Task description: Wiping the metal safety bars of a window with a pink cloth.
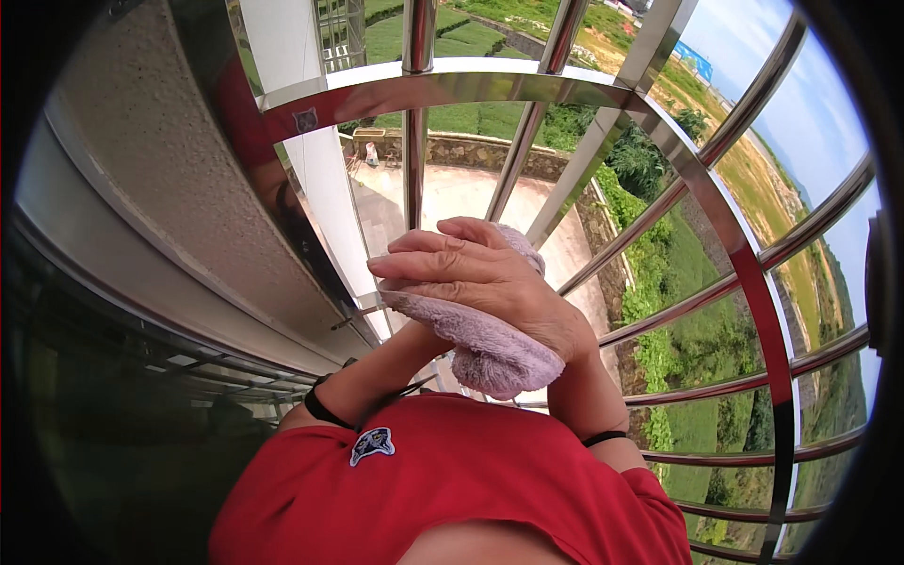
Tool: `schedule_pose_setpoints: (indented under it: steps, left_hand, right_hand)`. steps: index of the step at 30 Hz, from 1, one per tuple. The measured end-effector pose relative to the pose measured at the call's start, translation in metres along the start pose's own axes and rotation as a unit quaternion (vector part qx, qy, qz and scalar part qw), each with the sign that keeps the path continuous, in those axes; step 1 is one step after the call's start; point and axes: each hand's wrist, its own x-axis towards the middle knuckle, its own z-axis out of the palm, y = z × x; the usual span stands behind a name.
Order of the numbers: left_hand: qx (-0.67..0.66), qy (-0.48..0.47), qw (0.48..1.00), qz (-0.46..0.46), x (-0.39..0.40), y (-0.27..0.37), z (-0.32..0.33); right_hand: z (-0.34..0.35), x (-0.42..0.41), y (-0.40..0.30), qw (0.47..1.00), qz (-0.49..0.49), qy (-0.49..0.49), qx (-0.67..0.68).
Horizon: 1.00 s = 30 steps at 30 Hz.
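Note:
My right hand (487,282) lies across a pale pink terry cloth (487,339), with its fingers pointing left. The cloth is folded or bunched beneath the palm and hangs out below the hand. Another bit of it shows past the far side of the knuckles. From the lower left my left forearm (381,371) reaches in under the cloth. The left hand itself is hidden by the cloth and the right hand, so its grip cannot be seen. Both hands are in front of my chest, nearest the upright metal bars (415,169).
A curved, polished metal railing (452,92) with several bars wraps around the front and right. On the left is a rough wall ledge (141,120) beside a dark reflective frame. Far below lie a paved yard (452,187), a stone wall (480,150) and greenery.

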Motion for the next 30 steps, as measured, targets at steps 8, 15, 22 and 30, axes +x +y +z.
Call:
schedule_pose_setpoints:
  steps: [8,15,22,30]
  left_hand:
    - [-0.443,0.261,0.857,-0.037,-0.030,0.032,-0.030]
    - [-0.333,0.376,0.832,0.235,0.031,-0.006,-0.063]
    - [-0.355,0.290,0.783,0.421,0.079,0.053,-0.054]
    - [0.469,0.496,0.699,0.215,0.067,0.014,-0.090]
  right_hand:
    - [0.023,-0.014,-0.021,0.992,0.023,0.121,-0.008]
    - [-0.003,-0.032,0.024,0.914,0.096,0.388,-0.069]
    - [-0.086,0.035,0.050,0.867,0.050,0.323,-0.376]
    - [-0.095,0.056,0.108,0.819,0.021,0.247,-0.518]
